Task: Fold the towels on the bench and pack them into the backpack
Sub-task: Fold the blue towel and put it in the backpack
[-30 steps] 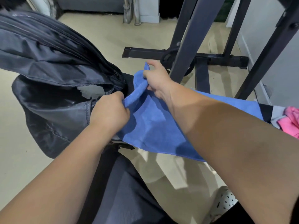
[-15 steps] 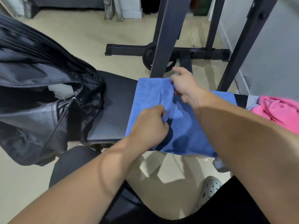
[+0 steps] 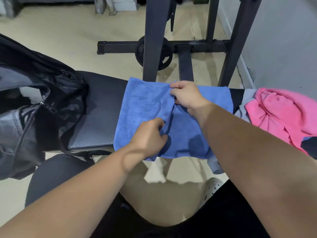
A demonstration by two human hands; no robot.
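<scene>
Your left hand (image 3: 147, 134) and right hand (image 3: 187, 97) each pinch the blue towel (image 3: 142, 103); match its corners squarely on the tabletop (image 3: 101, 107)

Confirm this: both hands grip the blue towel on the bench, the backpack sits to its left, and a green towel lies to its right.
That is a pink towel on the right, not green; the head view shows it. Otherwise right: left hand and right hand grip the blue towel on the bench, backpack at left.
</scene>
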